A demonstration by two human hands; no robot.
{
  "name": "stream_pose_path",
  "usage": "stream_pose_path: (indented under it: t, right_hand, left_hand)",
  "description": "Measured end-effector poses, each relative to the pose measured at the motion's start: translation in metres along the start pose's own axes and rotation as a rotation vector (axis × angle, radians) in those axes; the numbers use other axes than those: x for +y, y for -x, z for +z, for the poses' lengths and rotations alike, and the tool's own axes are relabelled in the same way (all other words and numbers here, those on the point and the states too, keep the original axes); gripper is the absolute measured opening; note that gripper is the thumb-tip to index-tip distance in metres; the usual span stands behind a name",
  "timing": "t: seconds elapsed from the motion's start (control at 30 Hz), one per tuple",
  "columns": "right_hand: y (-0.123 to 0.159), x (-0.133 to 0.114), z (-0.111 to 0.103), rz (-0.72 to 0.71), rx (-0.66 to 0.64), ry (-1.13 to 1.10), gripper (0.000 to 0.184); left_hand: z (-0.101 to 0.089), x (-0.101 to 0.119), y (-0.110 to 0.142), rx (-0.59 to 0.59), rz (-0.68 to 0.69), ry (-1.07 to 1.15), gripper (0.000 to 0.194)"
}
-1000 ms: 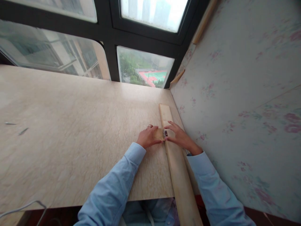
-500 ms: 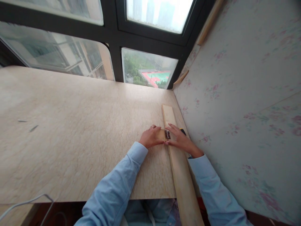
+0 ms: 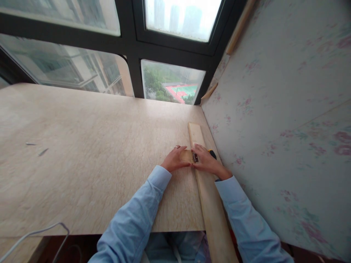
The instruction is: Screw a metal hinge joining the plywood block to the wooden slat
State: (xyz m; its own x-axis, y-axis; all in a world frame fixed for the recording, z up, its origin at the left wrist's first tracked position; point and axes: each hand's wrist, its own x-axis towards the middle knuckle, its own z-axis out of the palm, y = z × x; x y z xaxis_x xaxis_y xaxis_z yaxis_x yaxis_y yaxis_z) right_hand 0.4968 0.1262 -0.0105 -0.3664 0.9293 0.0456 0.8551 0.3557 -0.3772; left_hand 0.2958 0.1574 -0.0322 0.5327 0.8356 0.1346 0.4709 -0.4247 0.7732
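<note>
Currently holding a small, pale wooden block (image 3: 187, 156) in the left hand (image 3: 174, 159), with thumb and fingers clasped along opposite edges. Framing a small, shiny metal hinge (image 3: 195, 157) with curved thumb and fingers of the right hand (image 3: 205, 160), but unable to tell whether this second grip closes on it. Seeing the hinge at the block's right end, by the left edge of a long, pale wooden board (image 3: 210, 197) lying along the right side of the beige, marble-patterned bench (image 3: 109, 146). Spotting a black-and-yellow object (image 3: 212, 155) just beside the right hand, and two slim, grey metal pieces (image 3: 43, 152) well apart, far left.
</note>
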Motion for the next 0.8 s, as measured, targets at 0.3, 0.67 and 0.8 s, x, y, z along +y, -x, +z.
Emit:
stream_pose_path:
  t: [0.3, 0.67, 0.8]
  right_hand:
    - [-0.002, 0.002, 0.003, 0.064, -0.047, -0.042, 0.071]
    - [-0.006, 0.002, 0.003, 0.022, -0.023, -0.038, 0.056]
    - [-0.005, 0.005, 0.003, 0.034, -0.043, -0.075, 0.061]
  left_hand:
    - [0.001, 0.001, -0.001, 0.011, 0.008, 0.046, 0.084]
    - [-0.001, 0.005, -0.001, 0.07, -0.164, 0.44, 0.095]
    - [0.002, 0.012, -0.001, 0.111, -0.416, 0.789, 0.103]
